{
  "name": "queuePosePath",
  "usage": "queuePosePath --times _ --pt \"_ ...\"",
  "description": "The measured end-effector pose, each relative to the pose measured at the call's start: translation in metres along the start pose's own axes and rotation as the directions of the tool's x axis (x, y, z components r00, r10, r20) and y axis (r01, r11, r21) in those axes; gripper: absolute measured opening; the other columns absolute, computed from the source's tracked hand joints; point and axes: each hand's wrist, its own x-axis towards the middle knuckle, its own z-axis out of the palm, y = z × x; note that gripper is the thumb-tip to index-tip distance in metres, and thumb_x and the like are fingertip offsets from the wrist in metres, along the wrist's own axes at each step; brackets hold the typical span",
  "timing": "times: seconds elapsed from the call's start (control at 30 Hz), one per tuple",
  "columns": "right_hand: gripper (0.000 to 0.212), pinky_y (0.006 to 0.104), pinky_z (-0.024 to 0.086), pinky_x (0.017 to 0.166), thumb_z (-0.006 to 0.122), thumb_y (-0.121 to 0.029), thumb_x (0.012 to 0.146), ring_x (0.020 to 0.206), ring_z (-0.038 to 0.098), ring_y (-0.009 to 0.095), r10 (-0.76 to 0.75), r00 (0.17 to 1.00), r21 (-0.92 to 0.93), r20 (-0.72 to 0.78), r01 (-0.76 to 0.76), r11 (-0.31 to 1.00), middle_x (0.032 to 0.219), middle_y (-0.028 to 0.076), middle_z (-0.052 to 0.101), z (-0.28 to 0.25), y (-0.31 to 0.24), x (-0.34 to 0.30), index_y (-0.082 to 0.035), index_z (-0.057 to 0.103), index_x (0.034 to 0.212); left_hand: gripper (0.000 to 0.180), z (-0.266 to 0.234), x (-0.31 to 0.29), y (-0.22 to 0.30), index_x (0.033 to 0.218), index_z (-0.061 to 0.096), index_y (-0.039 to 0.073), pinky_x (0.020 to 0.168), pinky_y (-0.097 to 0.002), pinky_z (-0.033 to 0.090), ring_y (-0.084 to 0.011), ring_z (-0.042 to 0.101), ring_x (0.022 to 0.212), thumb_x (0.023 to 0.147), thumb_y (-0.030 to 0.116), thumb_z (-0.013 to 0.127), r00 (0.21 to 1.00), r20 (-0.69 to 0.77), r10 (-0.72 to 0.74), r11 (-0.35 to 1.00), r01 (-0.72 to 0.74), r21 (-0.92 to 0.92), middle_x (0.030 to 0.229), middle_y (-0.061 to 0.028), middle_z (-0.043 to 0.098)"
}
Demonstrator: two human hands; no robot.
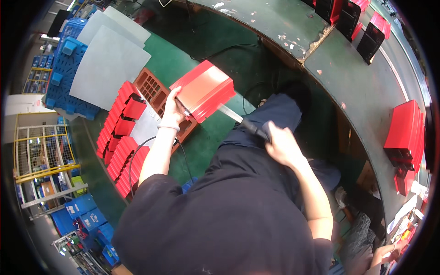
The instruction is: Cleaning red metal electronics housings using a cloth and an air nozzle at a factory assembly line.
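My left hand grips a red ribbed box-shaped housing by its near left side, holding it tilted in the air above my lap. In my right hand is a hand tool with a black grip and a pale silvery shaft. The shaft points at the housing's lower right side. Whether its tip touches the housing or passes behind it, I cannot tell. My right fingers are wrapped round the grip's end.
Left of me, several red housings stand in rows beside an orange-brown slotted crate. Grey sheets lie on a blue plastic pallet. A curved dark workbench carries more red housings. Another person's hand shows lower right.
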Motion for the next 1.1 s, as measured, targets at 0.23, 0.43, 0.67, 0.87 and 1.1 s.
queuePosePath --times 0.23,0.43,0.67,0.87,1.1 --pt "0.024 0.0428 0.041 0.068 0.056 -0.006 0.074 0.074 0.059 0.035 -0.106 0.993 0.078 0.048 0.102 0.992 0.074 0.016 0.057 -0.002 -0.012 0.003 -0.002 0.047 0.095 0.046 0.017 -0.013 0.004 0.117 0.057 0.006 0.092 -0.0485 0.049 -0.0306 0.06 0.104 0.081 0.033 0.066 0.993 -0.073 -0.09 0.995 0.087 -0.053 0.116 -0.0124 0.063" --pt "0.024 0.043 0.041 0.071 0.058 -0.005 0.074 0.075 0.057 0.037 -0.071 0.992 0.137 0.1 0.057 0.989 0.076 0.019 0.056 -0.001 -0.012 0.005 -0.002 0.044 0.093 0.045 0.01 -0.005 0.0 0.116 0.057 0.005 0.088 -0.0474 0.051 -0.0309 0.061 0.102 0.082 0.033 0.065 0.988 -0.133 -0.076 0.994 0.064 -0.088 0.114 -0.0126 0.064" --pt "0.018 0.0446 0.043 0.068 0.053 -0.004 0.074 0.072 0.059 0.037 -0.149 0.988 0.087 0.048 0.145 0.986 0.075 0.019 0.059 0.004 -0.013 0.006 -0.001 0.046 0.09 0.051 0.015 -0.01 0.0 0.12 0.054 0.005 0.089 -0.046 0.051 -0.0304 0.061 0.104 0.08 0.035 0.067 0.982 -0.155 -0.105 0.993 0.093 -0.079 0.118 -0.0115 0.062" --pt "0.019 0.0452 0.044 0.066 0.054 -0.006 0.075 0.073 0.06 0.036 0.134 0.956 -0.031 -0.262 -0.147 0.989 0.076 0.019 0.059 0.002 0.007 0.008 -0.001 0.046 0.093 0.049 0.014 -0.014 0.001 0.118 0.055 0.006 0.091 -0.0482 0.049 -0.0305 0.061 0.104 0.079 0.032 0.068 0.991 -0.085 -0.105 0.994 0.102 -0.032 0.118 -0.0108 0.062" --pt "0.025 0.046 0.043 0.073 0.055 -0.007 0.075 0.078 0.061 0.035 0.188 0.98 -0.007 -0.059 -0.188 0.982 0.078 0.018 0.061 0.001 0.013 -0.008 0.0 0.046 0.097 0.046 0.022 -0.01 -0.002 0.116 0.056 0.007 0.091 -0.0486 0.048 -0.0307 0.06 0.104 0.079 0.031 0.068 0.989 -0.1 -0.11 0.993 0.106 -0.045 0.117 -0.0101 0.062"
